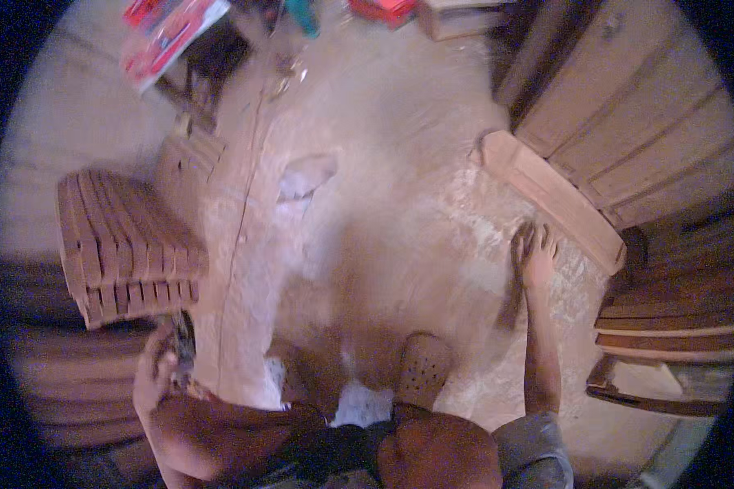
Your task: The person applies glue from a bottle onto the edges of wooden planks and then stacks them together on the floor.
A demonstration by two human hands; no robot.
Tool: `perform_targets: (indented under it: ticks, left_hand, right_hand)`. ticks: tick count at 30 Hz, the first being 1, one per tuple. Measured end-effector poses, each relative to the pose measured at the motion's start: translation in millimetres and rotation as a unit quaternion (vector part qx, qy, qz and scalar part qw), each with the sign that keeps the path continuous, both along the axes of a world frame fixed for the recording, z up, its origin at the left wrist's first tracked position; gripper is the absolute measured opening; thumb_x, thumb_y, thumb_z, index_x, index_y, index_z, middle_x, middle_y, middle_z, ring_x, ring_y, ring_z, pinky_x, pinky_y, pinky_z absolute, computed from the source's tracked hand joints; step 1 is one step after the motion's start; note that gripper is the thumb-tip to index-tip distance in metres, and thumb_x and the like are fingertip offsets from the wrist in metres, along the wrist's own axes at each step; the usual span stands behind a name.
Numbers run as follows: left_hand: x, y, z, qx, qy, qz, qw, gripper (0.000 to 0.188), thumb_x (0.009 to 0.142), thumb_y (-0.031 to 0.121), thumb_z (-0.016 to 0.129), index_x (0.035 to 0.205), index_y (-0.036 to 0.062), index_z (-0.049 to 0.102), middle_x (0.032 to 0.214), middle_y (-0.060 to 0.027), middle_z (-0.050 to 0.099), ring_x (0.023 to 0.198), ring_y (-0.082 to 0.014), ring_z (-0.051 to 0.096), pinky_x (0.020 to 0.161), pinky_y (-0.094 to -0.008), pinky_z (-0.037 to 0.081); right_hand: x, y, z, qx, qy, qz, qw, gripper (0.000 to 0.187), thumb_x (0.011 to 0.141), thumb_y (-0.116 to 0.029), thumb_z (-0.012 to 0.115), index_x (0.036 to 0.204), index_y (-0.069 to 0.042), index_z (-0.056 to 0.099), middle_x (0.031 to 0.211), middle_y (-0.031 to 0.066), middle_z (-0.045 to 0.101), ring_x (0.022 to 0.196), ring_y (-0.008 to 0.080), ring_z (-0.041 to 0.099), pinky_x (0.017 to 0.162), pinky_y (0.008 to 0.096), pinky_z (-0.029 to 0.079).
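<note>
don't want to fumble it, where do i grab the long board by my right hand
Probably grip the board mid-length by the edge facing your right hand, coming from the left: it's long, and its other side sits near wooden panels.

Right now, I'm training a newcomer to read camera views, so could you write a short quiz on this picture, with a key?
1. Which hand is nearer the long wooden board?
2. True or false: the slatted brown stack is on the person's left.
3. Pick one. The person's right shoe is: A) plain white; B) dotted with dark spots; C) striped green.

Key: 1. The right hand. 2. True. 3. B.
</note>
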State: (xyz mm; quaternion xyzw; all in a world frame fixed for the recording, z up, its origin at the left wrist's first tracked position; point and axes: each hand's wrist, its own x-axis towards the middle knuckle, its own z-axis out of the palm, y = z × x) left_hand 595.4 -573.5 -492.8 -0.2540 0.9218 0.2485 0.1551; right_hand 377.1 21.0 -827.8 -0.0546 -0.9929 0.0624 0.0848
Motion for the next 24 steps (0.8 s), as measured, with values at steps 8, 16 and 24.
perform_targets:
  ticks: [8,16,24]
  left_hand:
    - [17.1,-35.3,25.1,0.056,0.196,-0.015,0.979,0.051,0.096,0.027,0.046,0.136,-0.0047,0.039,0.140,-0.0181,0.042,0.130,-0.0280,0.039,0.109,-0.0371,0.027]
    - [56.1,-31.6,20.7,0.321,0.342,0.376,0.799,0.041,0.097,0.027,0.042,0.130,0.0036,0.048,0.127,-0.0094,0.054,0.118,-0.0233,0.048,0.109,-0.0380,0.031]
    - [22.1,20.2,35.7,0.005,0.269,0.106,0.957,0.059,0.095,0.049,0.041,0.124,-0.0012,0.054,0.126,-0.0214,0.054,0.115,-0.0349,0.052,0.096,-0.0476,0.042]
  right_hand:
    - [46.0,59.3,-49.8,-0.055,0.057,0.153,0.985,0.039,0.085,-0.013,0.059,0.122,-0.003,0.054,0.122,0.0177,0.054,0.107,0.0334,0.056,0.094,0.0449,0.043]
    - [-8.9,58.2,2.2,-0.102,0.082,-0.068,0.989,0.060,0.080,-0.041,0.067,0.122,-0.001,0.052,0.119,0.0234,0.056,0.109,0.0408,0.053,0.094,0.0452,0.043]
    - [-74.6,62.6,2.7,-0.076,0.096,-0.195,0.973,0.045,0.087,-0.037,0.058,0.114,-0.001,0.050,0.120,0.0243,0.048,0.112,0.0414,0.046,0.100,0.0498,0.032]
